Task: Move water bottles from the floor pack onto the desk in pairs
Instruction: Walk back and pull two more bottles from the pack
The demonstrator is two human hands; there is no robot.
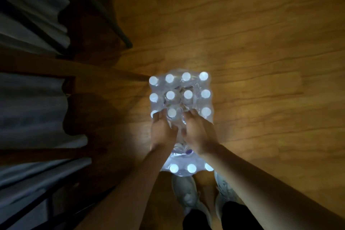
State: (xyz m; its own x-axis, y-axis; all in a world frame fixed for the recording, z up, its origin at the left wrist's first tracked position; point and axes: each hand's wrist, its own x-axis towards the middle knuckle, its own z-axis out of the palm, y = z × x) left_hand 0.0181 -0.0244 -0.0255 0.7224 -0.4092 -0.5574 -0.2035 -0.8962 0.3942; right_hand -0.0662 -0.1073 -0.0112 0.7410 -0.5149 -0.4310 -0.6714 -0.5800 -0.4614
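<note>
Down in the pack [207,87], both hands' [163,132] grip state: cannot tell; labels unreadable

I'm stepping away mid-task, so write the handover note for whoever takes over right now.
Left hand: reaching into the pack, fingers among the bottles; grip not visible.
Right hand: same, fingers down among the bottles; grip hidden.
Shrink-wrapped water bottle pack stands on the wooden floor in front of the shoes, wrap torn open at the middle.
Desk not in view, so the delivered count is unknown.
Left: lift out a pair, carry to desk, repeat.
</note>
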